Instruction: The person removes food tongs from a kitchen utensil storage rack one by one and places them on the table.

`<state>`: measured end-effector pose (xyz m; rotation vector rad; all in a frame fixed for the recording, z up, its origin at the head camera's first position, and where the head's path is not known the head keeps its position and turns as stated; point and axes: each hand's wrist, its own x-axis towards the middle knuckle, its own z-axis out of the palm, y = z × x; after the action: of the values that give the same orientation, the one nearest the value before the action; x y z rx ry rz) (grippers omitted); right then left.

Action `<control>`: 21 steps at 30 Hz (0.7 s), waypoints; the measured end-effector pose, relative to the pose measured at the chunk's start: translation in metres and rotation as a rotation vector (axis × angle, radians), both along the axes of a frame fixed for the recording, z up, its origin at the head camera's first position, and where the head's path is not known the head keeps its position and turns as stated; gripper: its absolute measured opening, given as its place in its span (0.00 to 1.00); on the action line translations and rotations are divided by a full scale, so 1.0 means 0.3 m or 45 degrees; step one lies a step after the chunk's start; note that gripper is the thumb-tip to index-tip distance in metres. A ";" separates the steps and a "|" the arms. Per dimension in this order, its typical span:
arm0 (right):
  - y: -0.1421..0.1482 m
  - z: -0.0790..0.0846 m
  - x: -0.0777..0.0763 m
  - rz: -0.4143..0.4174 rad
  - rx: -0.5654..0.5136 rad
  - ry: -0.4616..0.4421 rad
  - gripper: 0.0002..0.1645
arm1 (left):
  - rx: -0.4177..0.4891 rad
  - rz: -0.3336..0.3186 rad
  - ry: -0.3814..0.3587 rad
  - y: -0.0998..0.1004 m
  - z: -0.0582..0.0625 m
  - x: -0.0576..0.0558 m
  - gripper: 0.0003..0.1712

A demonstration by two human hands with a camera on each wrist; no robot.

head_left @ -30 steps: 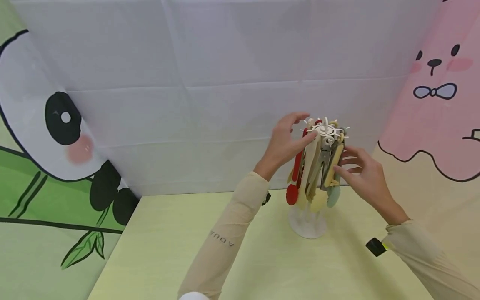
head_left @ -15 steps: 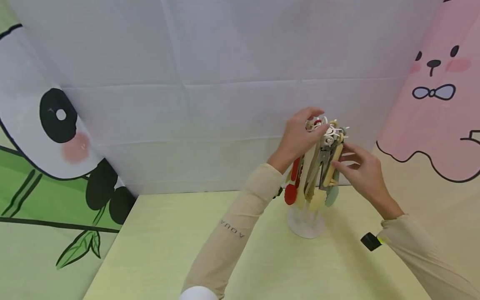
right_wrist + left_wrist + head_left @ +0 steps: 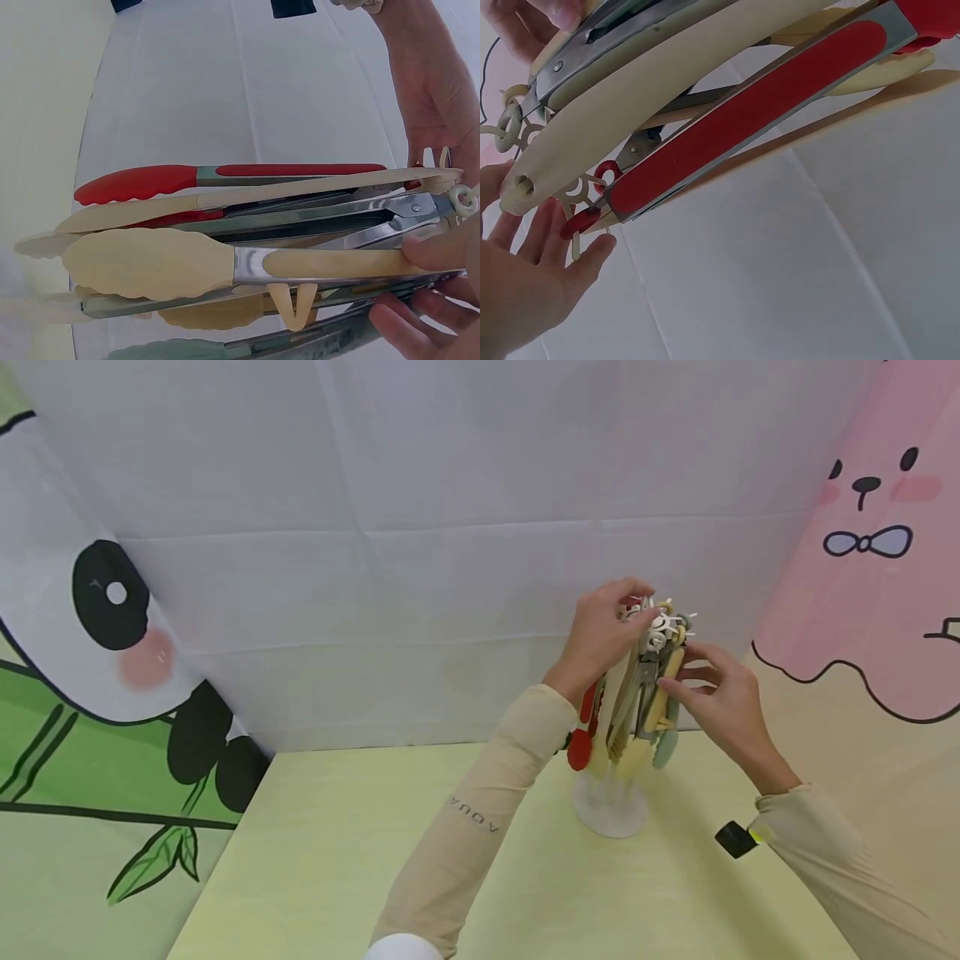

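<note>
A white utensil stand (image 3: pixel 609 818) stands on the table, with several tongs hanging from its white hook ring (image 3: pixel 663 628). Across the top of that ring, my left hand (image 3: pixel 600 631) grips with thumb in front and fingers reaching behind. Red-handled tongs (image 3: pixel 757 112) and a cream-handled utensil (image 3: pixel 630 120) hang beside it in the left wrist view. My right hand (image 3: pixel 716 693) pinches the handle of pale yellow tongs (image 3: pixel 337 262) near their upper end. Their scalloped head points downward along the stand. Light green tongs (image 3: pixel 665 749) hang just behind the yellow ones.
The pale yellow-green table (image 3: pixel 337 843) runs up to a white cloth backdrop (image 3: pixel 450 593). A panda print (image 3: pixel 112 585) is on the left side cloth and a pink bear print (image 3: pixel 862 552) on the right.
My left hand has moved right, from the ring's left side to over its top. My right hand has shifted slightly left, its thumb now on the yellow tongs' handle.
</note>
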<state>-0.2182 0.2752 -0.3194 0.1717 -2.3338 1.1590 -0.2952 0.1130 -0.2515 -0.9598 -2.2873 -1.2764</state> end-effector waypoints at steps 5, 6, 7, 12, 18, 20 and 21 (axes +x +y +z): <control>-0.005 0.002 -0.003 -0.023 -0.024 0.010 0.28 | 0.004 0.006 0.001 0.000 0.001 -0.001 0.13; -0.006 0.002 -0.004 -0.022 -0.029 0.015 0.29 | 0.007 0.004 -0.001 0.000 0.001 -0.002 0.13; -0.007 0.001 -0.004 -0.021 -0.033 0.019 0.29 | 0.010 0.003 -0.006 0.000 0.002 -0.002 0.13; -0.011 -0.004 -0.006 -0.003 -0.077 0.065 0.28 | 0.017 -0.007 -0.020 -0.002 0.002 -0.004 0.13; -0.010 -0.013 -0.012 -0.017 -0.098 0.084 0.27 | 0.009 -0.006 -0.011 -0.005 0.007 -0.004 0.13; -0.011 -0.010 -0.013 -0.021 -0.095 0.087 0.27 | 0.011 -0.007 -0.011 -0.006 0.008 -0.005 0.12; -0.012 -0.007 -0.013 -0.024 -0.092 0.088 0.26 | 0.009 -0.007 -0.013 -0.007 0.009 -0.006 0.12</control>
<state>-0.2220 0.2717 -0.3216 0.1609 -2.2257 1.2071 -0.2970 0.1110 -0.2488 -0.9603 -2.2876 -1.2934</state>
